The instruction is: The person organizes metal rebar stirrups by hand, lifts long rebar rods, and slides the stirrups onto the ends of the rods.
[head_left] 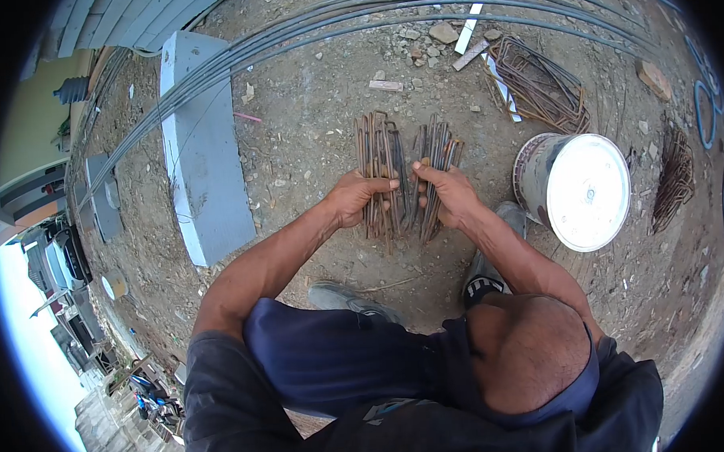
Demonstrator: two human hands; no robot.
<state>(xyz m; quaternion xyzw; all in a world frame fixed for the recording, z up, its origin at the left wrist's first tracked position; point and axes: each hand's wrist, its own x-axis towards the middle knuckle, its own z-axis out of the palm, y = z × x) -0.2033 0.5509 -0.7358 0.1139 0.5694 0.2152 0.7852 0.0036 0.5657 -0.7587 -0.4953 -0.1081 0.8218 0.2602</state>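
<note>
Hands grasp rusty bent rods: the left hand (364, 197) curls partly closed round the left bundle (382, 173), the right hand (447, 193) likewise round the right bundle (435, 176), thumbs on top; farther right lie wire frames (539, 84).

Dirt ground (311, 132) is bearing scattered stones (443, 33), with a long grey slab (217, 183) lying at left and a pink stick (247, 117) resting just beside it. A wood scrap (386, 86) is lying toward top center, a heap of bent metal loops (540, 84) is sitting near white strips (468, 29) at upper right. White bucket (588, 194) is standing below that heap, while a brick (653, 80), second rusty heap (673, 179) and blue hose (702, 114) are lying farther right.
</note>
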